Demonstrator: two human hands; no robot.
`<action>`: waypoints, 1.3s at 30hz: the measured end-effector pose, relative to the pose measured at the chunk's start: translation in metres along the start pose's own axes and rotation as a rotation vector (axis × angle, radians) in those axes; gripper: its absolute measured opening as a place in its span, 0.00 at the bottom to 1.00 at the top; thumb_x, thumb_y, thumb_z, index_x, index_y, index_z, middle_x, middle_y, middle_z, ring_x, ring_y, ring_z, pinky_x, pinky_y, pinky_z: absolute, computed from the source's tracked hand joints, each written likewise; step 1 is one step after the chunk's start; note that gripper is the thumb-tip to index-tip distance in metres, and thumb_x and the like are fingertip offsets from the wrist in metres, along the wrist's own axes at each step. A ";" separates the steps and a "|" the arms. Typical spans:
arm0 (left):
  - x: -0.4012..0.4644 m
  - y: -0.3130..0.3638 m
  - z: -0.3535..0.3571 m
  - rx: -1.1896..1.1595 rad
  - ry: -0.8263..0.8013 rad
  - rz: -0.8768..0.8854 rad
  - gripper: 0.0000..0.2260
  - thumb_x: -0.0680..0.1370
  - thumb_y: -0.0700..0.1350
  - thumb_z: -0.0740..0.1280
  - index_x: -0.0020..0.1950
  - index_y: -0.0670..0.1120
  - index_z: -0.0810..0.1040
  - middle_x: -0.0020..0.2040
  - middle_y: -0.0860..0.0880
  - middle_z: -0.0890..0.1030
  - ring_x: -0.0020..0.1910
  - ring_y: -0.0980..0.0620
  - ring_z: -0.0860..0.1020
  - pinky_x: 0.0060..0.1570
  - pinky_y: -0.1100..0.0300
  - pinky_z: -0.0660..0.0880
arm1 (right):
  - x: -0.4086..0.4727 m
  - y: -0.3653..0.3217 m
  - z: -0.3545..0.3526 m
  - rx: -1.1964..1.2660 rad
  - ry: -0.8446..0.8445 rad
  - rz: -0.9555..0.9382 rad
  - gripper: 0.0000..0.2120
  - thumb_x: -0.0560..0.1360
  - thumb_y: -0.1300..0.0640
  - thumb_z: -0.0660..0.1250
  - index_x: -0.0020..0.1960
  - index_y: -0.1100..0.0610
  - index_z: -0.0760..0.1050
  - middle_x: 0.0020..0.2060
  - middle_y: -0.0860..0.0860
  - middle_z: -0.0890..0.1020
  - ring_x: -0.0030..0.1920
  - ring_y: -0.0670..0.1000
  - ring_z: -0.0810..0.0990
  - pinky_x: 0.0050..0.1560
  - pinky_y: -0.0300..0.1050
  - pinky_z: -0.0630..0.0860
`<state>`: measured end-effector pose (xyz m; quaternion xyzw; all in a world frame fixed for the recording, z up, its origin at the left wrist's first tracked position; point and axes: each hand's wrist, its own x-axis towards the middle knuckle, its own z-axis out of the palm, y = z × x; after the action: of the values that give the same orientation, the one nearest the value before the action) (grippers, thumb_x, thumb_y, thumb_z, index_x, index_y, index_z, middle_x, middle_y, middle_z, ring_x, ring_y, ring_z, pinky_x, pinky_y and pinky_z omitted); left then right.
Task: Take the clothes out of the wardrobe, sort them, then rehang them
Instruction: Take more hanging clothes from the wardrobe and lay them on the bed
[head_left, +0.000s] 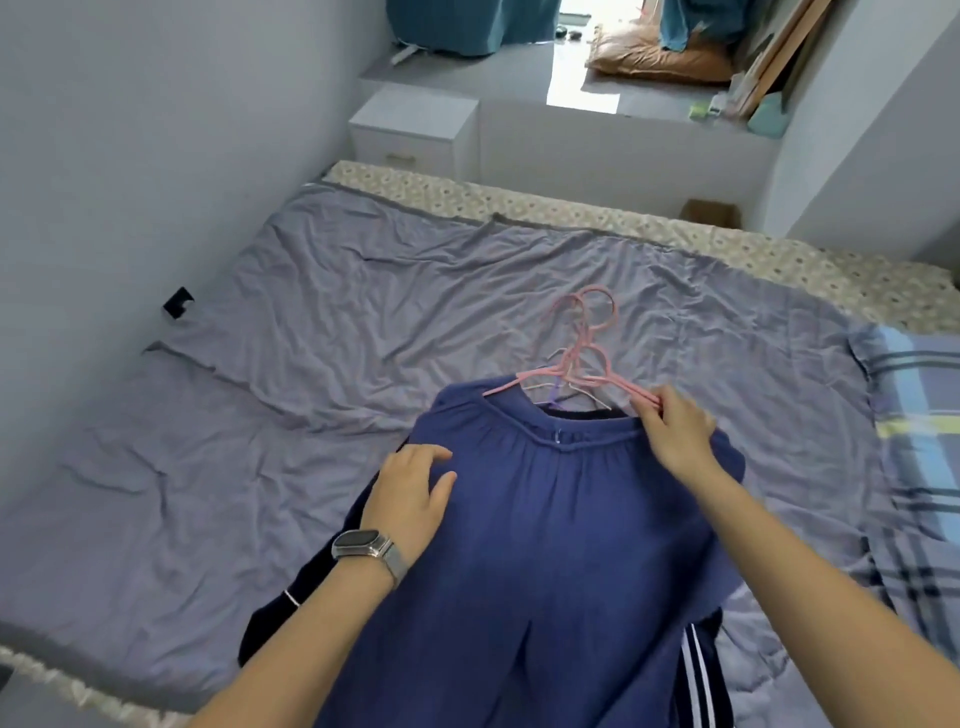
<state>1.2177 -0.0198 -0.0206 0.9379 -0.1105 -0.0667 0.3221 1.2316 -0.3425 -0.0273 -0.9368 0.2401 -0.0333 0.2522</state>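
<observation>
- Sorting looks to be the step in hand: a pile of clothes on hangers lies on the bed (311, 322), low in the frame's middle, with blue trousers (545, 545) on top.
- Left hand (410, 493) rests flat on the trousers' left hip, fingers relaxed and spread, gripping nothing.
- Right hand (678, 428) pinches the arm of a pink hanger (576, 364) at the waistband's right end; several thin hangers fan out just above the pile, hooks overlapping.
- Next move, as I judge it, calls for freeing that hanger from the waistband without tangling the bunched hooks.
- Trousers are soft, gathered at an elastic waist; under them shows a dark garment with white stripes (701, 670).
- Bed sheet is crumpled grey cloth; a checked blanket (919, 441) sits at the right edge.
</observation>
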 end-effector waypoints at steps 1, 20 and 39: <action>0.010 -0.006 0.006 0.007 -0.031 -0.010 0.09 0.77 0.43 0.65 0.56 0.47 0.76 0.52 0.51 0.78 0.53 0.51 0.75 0.57 0.58 0.70 | 0.019 0.002 0.010 0.011 -0.007 0.012 0.12 0.80 0.51 0.60 0.47 0.60 0.74 0.48 0.62 0.80 0.55 0.64 0.75 0.56 0.54 0.63; 0.054 -0.092 0.091 0.081 -0.168 -0.207 0.09 0.80 0.51 0.57 0.53 0.51 0.75 0.47 0.55 0.80 0.47 0.52 0.78 0.48 0.55 0.74 | 0.088 -0.008 0.215 -0.230 -0.216 0.384 0.23 0.71 0.60 0.64 0.65 0.61 0.68 0.67 0.59 0.69 0.68 0.60 0.64 0.69 0.59 0.57; -0.467 -0.081 -0.212 -0.456 0.614 -0.742 0.08 0.78 0.40 0.63 0.53 0.53 0.73 0.41 0.49 0.82 0.40 0.55 0.79 0.39 0.73 0.72 | -0.434 -0.332 0.094 0.304 -1.029 -0.678 0.12 0.76 0.63 0.61 0.59 0.61 0.74 0.41 0.56 0.81 0.42 0.51 0.77 0.46 0.42 0.72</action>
<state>0.8211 0.2847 0.1205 0.7964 0.3454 0.0792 0.4901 1.0100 0.1546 0.0782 -0.8107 -0.2291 0.3097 0.4408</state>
